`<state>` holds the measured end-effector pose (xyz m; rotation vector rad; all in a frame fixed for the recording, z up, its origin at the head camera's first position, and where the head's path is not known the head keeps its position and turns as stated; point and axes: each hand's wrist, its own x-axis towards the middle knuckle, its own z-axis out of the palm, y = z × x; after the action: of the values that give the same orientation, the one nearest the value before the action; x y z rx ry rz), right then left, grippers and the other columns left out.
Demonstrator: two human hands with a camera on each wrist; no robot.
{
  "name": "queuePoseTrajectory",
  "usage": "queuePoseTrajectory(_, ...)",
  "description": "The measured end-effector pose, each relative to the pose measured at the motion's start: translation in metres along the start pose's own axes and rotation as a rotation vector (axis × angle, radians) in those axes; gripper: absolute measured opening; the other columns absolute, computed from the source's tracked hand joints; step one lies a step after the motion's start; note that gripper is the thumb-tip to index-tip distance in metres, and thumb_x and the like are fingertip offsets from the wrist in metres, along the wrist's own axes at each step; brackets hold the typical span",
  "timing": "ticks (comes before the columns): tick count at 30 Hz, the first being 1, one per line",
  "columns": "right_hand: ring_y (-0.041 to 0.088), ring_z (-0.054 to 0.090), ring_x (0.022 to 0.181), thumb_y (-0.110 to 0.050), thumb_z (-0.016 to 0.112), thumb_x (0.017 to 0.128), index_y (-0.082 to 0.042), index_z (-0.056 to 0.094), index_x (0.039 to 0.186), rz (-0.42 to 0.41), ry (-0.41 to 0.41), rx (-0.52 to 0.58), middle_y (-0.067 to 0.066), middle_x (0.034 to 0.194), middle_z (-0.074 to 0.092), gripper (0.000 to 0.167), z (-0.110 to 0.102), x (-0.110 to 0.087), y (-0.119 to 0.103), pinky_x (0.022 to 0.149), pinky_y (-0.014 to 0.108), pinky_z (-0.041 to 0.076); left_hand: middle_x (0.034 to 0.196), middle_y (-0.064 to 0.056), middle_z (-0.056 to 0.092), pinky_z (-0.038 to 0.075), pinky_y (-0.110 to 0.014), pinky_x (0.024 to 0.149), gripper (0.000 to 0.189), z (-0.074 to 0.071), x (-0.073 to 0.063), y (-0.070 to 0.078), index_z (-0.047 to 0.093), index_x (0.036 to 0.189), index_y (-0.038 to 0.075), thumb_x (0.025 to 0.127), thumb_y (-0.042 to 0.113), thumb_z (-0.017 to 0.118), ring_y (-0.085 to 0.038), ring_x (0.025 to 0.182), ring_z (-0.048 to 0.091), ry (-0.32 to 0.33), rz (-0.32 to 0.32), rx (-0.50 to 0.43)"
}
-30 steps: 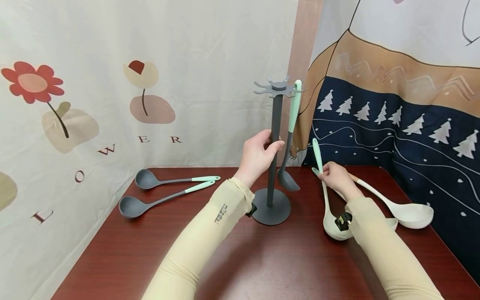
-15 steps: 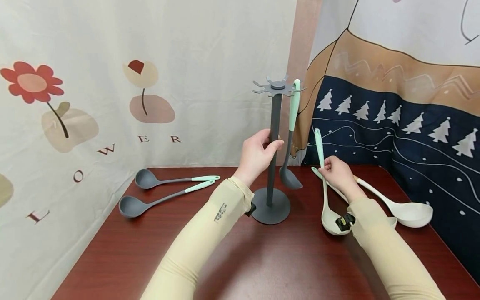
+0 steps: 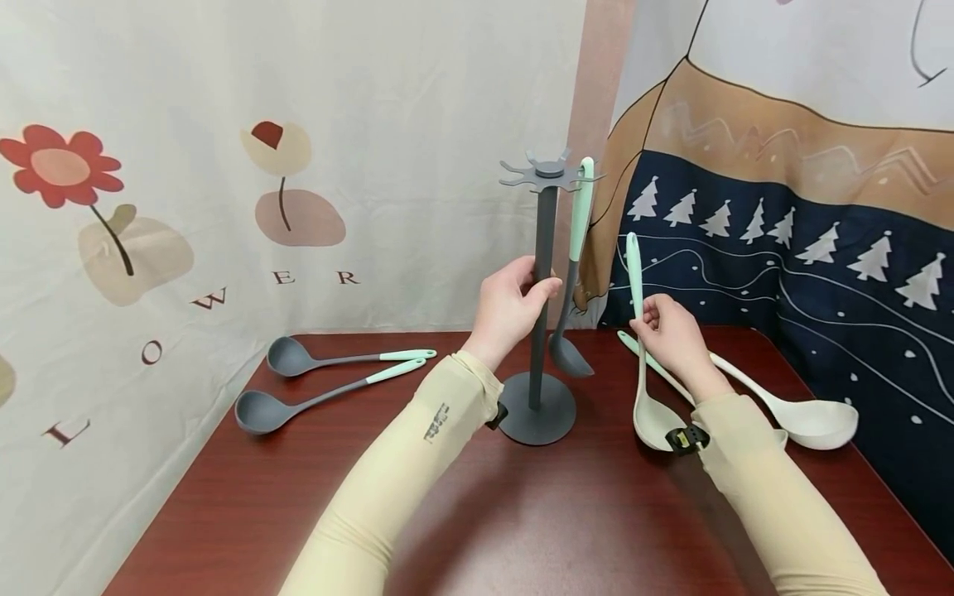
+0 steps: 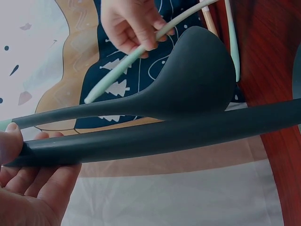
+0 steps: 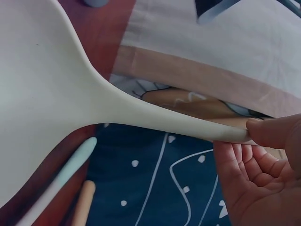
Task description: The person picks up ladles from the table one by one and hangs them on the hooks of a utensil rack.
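My left hand (image 3: 510, 306) grips the pole of a dark grey utensil stand (image 3: 546, 228), which stands upright on its round base. A grey ladle (image 3: 570, 358) with a mint handle hangs from one of the stand's hooks, beside the pole. To the right, my right hand (image 3: 674, 339) pinches a white ladle (image 3: 652, 420) between thumb and fingers, just below its mint grip. That ladle stands nearly upright, bowl down, handle end up. In the right wrist view its bowl (image 5: 37, 94) fills the left side. The left wrist view shows the pole (image 4: 155, 139) across my left palm.
On the left of the red-brown table (image 3: 551, 530) lie two grey ladles, one farther back (image 3: 289, 357) and one nearer (image 3: 261, 411). At right lie a white ladle (image 3: 820, 425) and another mint-handled utensil (image 3: 659, 370), partly hidden by my right arm. Printed cloths hang behind.
My right hand has raised the white ladle, its handle end rising and its bowl moving up and slightly left. My left hand stays on the pole. The hanging ladle sways slightly.
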<state>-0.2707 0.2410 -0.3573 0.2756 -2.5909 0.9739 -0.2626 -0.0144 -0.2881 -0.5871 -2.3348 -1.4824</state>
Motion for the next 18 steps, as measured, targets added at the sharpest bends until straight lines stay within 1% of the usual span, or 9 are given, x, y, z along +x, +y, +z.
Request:
queuePoseTrajectory(6, 0.037, 0.06, 0.086, 0.002, 0.062, 0.093, 0.011, 0.053, 0.109, -0.057, 0.065, 0.022, 0.023, 0.096, 0.058, 0.021, -0.004, -0.001, -0.013, 0.081, 0.047, 0.048, 0.084, 0.005, 0.071, 0.051, -0.032, 0.067, 0.009, -0.001, 0.0, 0.0, 0.067, 0.1, 0.013, 0.096, 0.022, 0.067, -0.013, 0.078, 0.062, -0.005, 0.006, 0.003)
queuePoseTrajectory(9, 0.036, 0.06, 0.084, 0.003, 0.062, 0.092, 0.011, 0.053, 0.109, -0.076, 0.089, 0.029, 0.023, 0.095, 0.057, 0.021, -0.008, -0.002, -0.02, 0.079, 0.046, 0.048, 0.084, 0.004, 0.071, 0.051, -0.033, 0.067, 0.009, -0.001, 0.0, 0.001, 0.067, 0.099, 0.014, 0.096, 0.022, 0.067, -0.012, 0.077, 0.062, -0.006, 0.007, 0.001)
queuePoseTrajectory(11, 0.035, 0.06, 0.083, 0.003, 0.063, 0.092, 0.011, 0.054, 0.108, -0.084, 0.103, 0.03, 0.022, 0.094, 0.058, 0.02, -0.01, -0.003, -0.024, 0.078, 0.041, 0.048, 0.084, 0.004, 0.071, 0.051, -0.033, 0.066, 0.008, -0.001, 0.0, 0.001, 0.067, 0.098, 0.014, 0.096, 0.022, 0.067, -0.012, 0.077, 0.062, -0.004, 0.006, 0.001)
queuePoseTrajectory(13, 0.034, 0.06, 0.082, 0.002, 0.063, 0.092, 0.01, 0.055, 0.108, -0.088, 0.114, 0.035, 0.022, 0.093, 0.058, 0.019, -0.013, -0.003, -0.027, 0.077, 0.032, 0.047, 0.083, 0.004, 0.071, 0.05, -0.033, 0.066, 0.008, -0.001, 0.0, 0.001, 0.067, 0.098, 0.014, 0.096, 0.022, 0.067, -0.012, 0.076, 0.062, -0.003, 0.005, 0.003)
queuePoseTrajectory(16, 0.032, 0.06, 0.081, 0.002, 0.064, 0.092, 0.009, 0.055, 0.107, -0.093, 0.125, 0.045, 0.021, 0.093, 0.059, 0.019, -0.015, -0.003, -0.032, 0.072, 0.018, 0.043, 0.084, 0.003, 0.071, 0.051, -0.032, 0.066, 0.007, -0.001, 0.0, 0.001, 0.067, 0.097, 0.014, 0.096, 0.021, 0.067, -0.011, 0.077, 0.063, -0.002, 0.011, 0.004)
queuePoseTrajectory(18, 0.032, 0.059, 0.081, 0.002, 0.064, 0.092, 0.009, 0.055, 0.107, -0.097, 0.13, 0.052, 0.021, 0.093, 0.059, 0.019, -0.017, -0.003, -0.034, 0.07, 0.012, 0.04, 0.085, 0.001, 0.072, 0.051, -0.032, 0.066, 0.007, 0.0, 0.0, 0.001, 0.067, 0.097, 0.013, 0.096, 0.02, 0.067, -0.01, 0.077, 0.063, -0.002, 0.015, 0.0)
